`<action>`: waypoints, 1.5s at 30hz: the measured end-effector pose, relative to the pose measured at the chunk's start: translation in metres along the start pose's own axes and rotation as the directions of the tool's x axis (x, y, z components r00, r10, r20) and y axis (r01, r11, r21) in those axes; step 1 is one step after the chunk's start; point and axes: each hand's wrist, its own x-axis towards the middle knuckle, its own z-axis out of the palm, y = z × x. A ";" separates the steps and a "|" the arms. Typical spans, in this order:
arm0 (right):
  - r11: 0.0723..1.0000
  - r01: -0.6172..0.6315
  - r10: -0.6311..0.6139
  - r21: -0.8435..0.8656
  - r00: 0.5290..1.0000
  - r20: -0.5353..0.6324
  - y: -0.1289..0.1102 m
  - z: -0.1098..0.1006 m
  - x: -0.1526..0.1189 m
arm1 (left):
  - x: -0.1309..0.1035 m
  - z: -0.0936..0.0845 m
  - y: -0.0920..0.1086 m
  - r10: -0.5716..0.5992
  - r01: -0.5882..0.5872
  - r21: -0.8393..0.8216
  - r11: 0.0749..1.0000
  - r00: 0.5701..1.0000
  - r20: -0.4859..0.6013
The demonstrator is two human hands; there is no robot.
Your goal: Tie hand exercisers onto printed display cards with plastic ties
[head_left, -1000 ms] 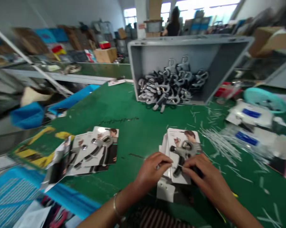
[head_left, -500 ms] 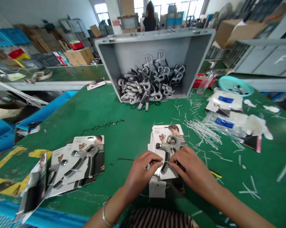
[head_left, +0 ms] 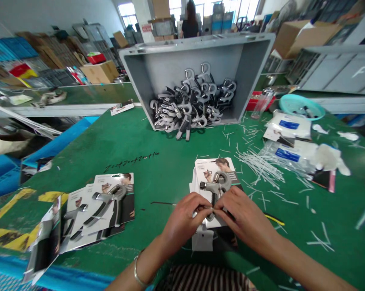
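A grey-and-black hand grip strengthener lies on a printed backing card, which tops a small stack of cards. Over the strengthener's dark handle, my left hand and my right hand meet with their fingertips nearly touching. Both are closed in a pinch on a thin white cable tie, mostly hidden by the fingers. To the left, several cards with strengthener units on them overlap in a fanned pile.
A grey crate, tipped toward me, holds many loose strengtheners. Loose white ties are scattered at the right, near plastic packets and a turquoise basin. A yellow-handled tool lies by my right forearm. Another person stands far behind.
My fingertips have come closer together over the handle, and the left hand has shifted slightly right. The tie stretched between them is now mostly covered. The strengthener and cards stay in place.
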 end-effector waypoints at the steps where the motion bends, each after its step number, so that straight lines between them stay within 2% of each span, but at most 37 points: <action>1: 1.000 0.006 -0.006 0.020 1.000 -0.007 0.000 0.000 0.001 | 0.001 -0.001 0.000 -0.006 0.007 -0.012 1.000 1.000 0.020; 5: 0.995 -0.001 0.003 0.096 1.000 -0.019 0.003 0.001 0.003 | 0.003 -0.008 0.003 -0.005 0.010 -0.057 0.998 0.996 0.088; 8: 0.996 -0.024 0.026 0.091 1.000 -0.016 0.003 0.002 0.004 | 0.003 -0.011 0.012 0.098 -0.120 0.178 0.977 0.987 0.129; 11: 0.997 -0.007 0.009 0.082 1.000 -0.025 0.002 0.004 0.005 | 0.003 -0.011 0.023 0.232 -0.284 0.444 0.850 0.958 0.170; 13: 0.996 0.023 -0.021 0.091 0.999 -0.024 0.002 0.005 0.005 | 0.002 -0.011 0.028 0.280 -0.328 0.496 0.804 0.945 0.171; 17: 0.993 0.025 -0.021 0.120 0.999 -0.040 0.002 0.007 0.002 | -0.007 -0.006 0.024 0.246 -0.252 0.366 0.896 0.967 0.063; 20: 0.969 0.028 -0.001 0.246 0.994 -0.110 0.004 0.010 -0.001 | -0.018 0.005 0.012 0.157 -0.143 0.272 0.951 0.987 -0.029; 22: 0.928 0.035 0.017 0.370 0.991 -0.135 0.006 0.012 -0.001 | -0.024 0.013 0.002 0.116 -0.084 0.287 0.954 0.989 -0.097; 25: 0.856 0.035 0.025 0.515 0.994 -0.109 0.009 0.018 0.003 | -0.026 0.021 -0.014 0.106 -0.034 0.341 0.940 0.975 -0.193; 30: 0.832 0.090 -0.028 0.548 0.992 -0.120 0.014 0.023 -0.001 | -0.025 0.020 -0.025 0.161 -0.061 0.387 0.920 0.959 -0.232; 33: 0.896 -0.026 0.147 0.442 0.959 -0.242 0.034 0.016 -0.032 | -0.033 0.010 -0.026 0.068 0.013 0.279 0.960 0.958 -0.280; 35: 0.940 -0.205 0.288 0.274 0.906 -0.309 0.056 0.014 -0.065 | -0.039 -0.002 -0.028 -0.092 0.124 0.086 0.989 0.949 -0.302; 36: 0.950 -0.273 0.304 0.149 0.919 -0.253 0.068 0.015 -0.083 | -0.041 -0.009 -0.029 -0.195 0.190 -0.045 0.981 0.936 -0.292; 37: 0.944 -0.328 0.329 0.038 0.925 -0.192 0.079 0.018 -0.101 | -0.041 -0.016 -0.030 -0.299 0.257 -0.183 0.949 0.917 -0.264; 39: 0.922 -0.340 0.331 -0.185 0.940 -0.078 0.093 0.028 -0.130 | -0.036 -0.027 -0.031 -0.464 0.361 -0.415 0.835 0.867 -0.180; 41: 0.889 -0.320 0.333 -0.328 0.943 -0.015 0.099 0.038 -0.145 | -0.026 -0.033 -0.029 -0.553 0.417 -0.554 0.720 0.828 -0.095; 43: 0.883 -0.336 0.357 -0.329 0.934 0.005 0.102 0.042 -0.147 | -0.014 -0.036 -0.026 -0.565 0.441 -0.640 0.629 0.825 0.014; 45: 0.885 -0.425 0.432 -0.189 0.902 -0.002 0.106 0.037 -0.145 | -0.006 -0.038 -0.021 -0.517 0.481 -0.687 0.545 0.838 0.175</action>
